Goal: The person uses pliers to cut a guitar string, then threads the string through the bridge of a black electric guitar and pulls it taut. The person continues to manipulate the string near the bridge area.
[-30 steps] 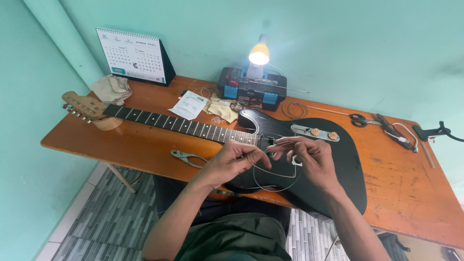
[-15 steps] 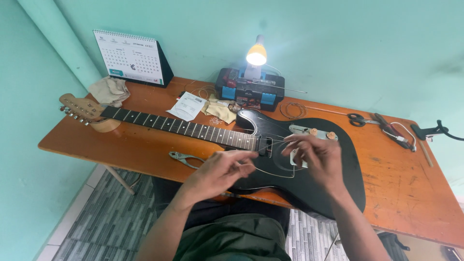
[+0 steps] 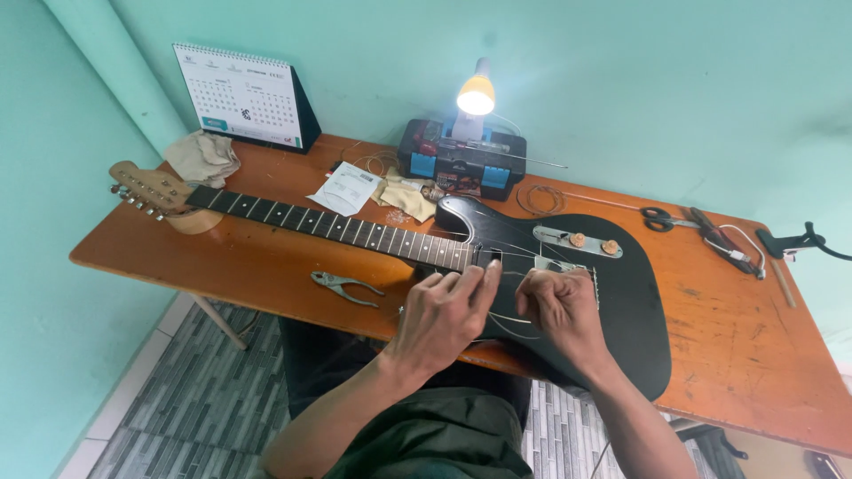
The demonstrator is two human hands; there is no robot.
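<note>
Left hand moved in beside right hand, both now pinching string over guitar at table's front edge.

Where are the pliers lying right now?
In the head view, the pliers lie on the orange table near its front edge, just below the guitar neck and to the left of the left hand, untouched.

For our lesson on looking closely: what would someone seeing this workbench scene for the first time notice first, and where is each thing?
A black electric guitar lies across the orange table, its neck pointing left. Over its body, the left hand and right hand pinch thin loose strings. At the back a lit lamp shines above a black toolbox, with a desk calendar in the far left corner.
</note>
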